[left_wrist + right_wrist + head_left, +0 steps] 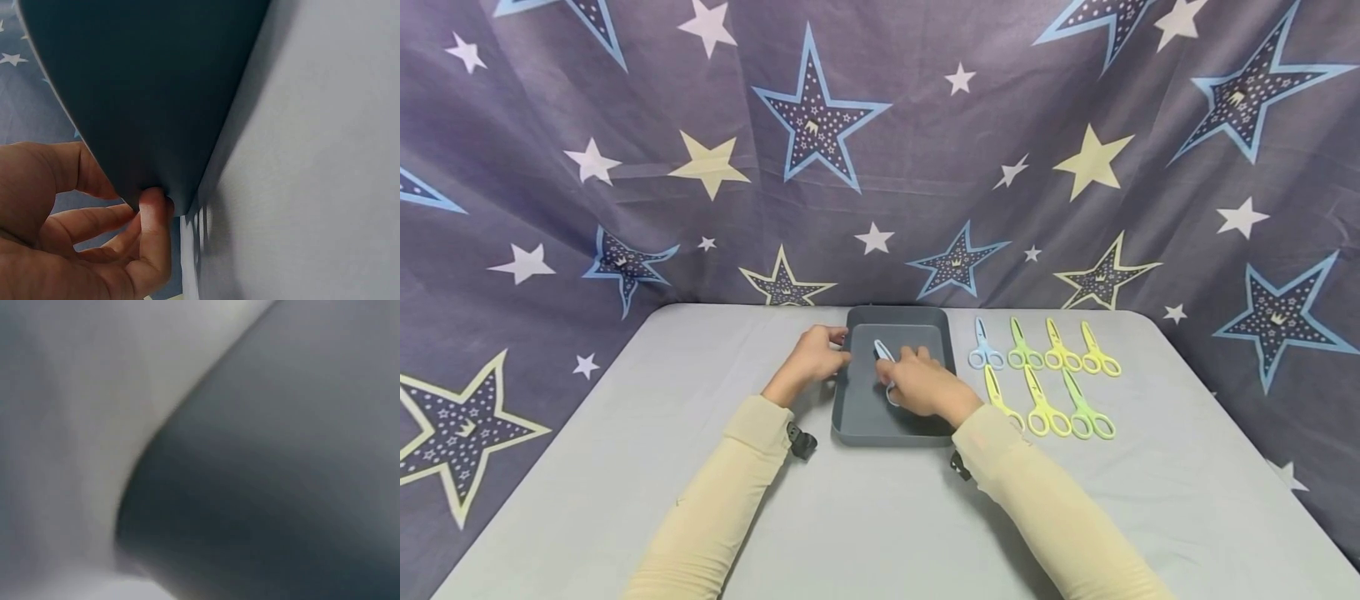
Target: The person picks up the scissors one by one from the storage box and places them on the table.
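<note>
A dark grey rectangular tray (pixel 891 425) lies on the table in the head view. My left hand (pixel 816 354) is at its left side; in the left wrist view the thumb goes over the rim and the bent fingers (pixel 153 237) press the outer wall, pinching the tray. Inside the tray, my right hand (pixel 925 385) holds a pair of light blue scissors (pixel 883 350), blade end pointing away from me and a handle loop showing below the fingers. The right wrist view is blurred, with only the tray wall (pixel 262 487) and pale cloth in it, and no hand.
Right of the tray lie several scissors in two rows: blue scissors (pixel 981 346), green scissors (pixel 1021 346) and yellow scissors (pixel 1097 354) behind, more yellow and green scissors (pixel 1081 408) in front. A star-patterned curtain (pixel 895 200) hangs at the table's (pixel 880 525) back edge.
</note>
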### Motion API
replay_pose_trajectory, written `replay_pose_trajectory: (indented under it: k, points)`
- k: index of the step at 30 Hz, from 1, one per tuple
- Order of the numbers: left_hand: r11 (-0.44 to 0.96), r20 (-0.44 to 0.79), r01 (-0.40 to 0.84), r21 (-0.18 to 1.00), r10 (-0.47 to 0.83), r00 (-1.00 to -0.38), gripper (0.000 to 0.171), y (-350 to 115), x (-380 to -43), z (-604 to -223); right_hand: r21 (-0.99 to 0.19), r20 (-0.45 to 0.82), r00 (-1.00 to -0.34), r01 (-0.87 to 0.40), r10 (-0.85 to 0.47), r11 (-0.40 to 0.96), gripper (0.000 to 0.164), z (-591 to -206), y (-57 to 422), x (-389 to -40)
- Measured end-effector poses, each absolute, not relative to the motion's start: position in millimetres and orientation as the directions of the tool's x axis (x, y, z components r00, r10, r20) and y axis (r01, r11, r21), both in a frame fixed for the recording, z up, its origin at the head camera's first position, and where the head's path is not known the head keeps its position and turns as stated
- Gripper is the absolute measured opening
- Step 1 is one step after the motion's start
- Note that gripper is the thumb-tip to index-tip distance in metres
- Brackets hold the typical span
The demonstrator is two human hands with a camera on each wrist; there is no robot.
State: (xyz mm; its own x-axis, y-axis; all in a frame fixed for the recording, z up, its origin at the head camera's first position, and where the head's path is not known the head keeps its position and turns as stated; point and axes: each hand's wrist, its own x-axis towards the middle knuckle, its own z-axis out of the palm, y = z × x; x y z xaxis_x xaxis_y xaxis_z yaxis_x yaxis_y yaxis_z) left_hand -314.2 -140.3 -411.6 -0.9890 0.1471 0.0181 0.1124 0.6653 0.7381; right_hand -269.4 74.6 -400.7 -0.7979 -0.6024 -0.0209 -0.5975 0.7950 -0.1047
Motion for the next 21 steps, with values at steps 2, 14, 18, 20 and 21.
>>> replay_pose_trajectory:
  k: [2,14,18,20,21]
  points:
    - [0.671,0.023,0.118,0.732,0.149,-0.989,0.064,-141,-315,-412,-0.103,-0.015,-0.798,-0.597,-0.602,0.795,0.015,-398,75,-269]
    - [0.662,0.016,0.117,0.741,0.156,-0.988,0.063,-140,-314,-411,-0.049,0.061,-0.802,-0.597,-0.595,0.801,0.015,-378,88,-265]
    - [0.665,0.012,0.12,0.737,0.164,-0.986,0.063,-140,-314,-411,-0.031,0.091,-0.797,-0.602,-0.598,0.798,0.015,-372,96,-265]
    - [0.666,0.009,0.118,0.737,0.165,-0.986,0.063,-140,-314,-411,-0.026,0.097,-0.799,-0.598,-0.593,0.801,0.015,-369,100,-265]
    - [0.666,0.01,0.119,0.736,0.164,-0.986,0.063,-140,-314,-411,-0.027,0.097,-0.802,-0.595,-0.59,0.803,0.015,-368,102,-265]
